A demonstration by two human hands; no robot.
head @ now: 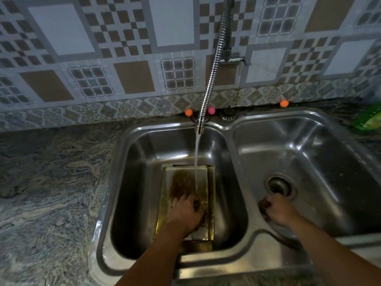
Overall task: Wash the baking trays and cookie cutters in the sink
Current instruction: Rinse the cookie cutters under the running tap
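Note:
A rectangular metal baking tray (185, 178), stained brown and yellowish, lies flat in the left basin of a double steel sink (228, 129). Water (196, 157) runs from the flexible tap's nozzle (199, 126) onto the middle of the tray. My left hand (185, 211) is down inside the tray at its near end, fingers curled over a small dark object (198, 204) that looks like a scrub pad. My right hand (276, 209) rests in the right basin near its front left corner, fingers closed in a fist. No cookie cutters are visible.
The right basin holds only its drain (280, 185). A loose strainer plug (227, 115) and small orange and pink balls (188, 112) sit on the back ledge. A green packet (369, 118) lies at the far right. A granite counter (51, 182) lies left of the sink.

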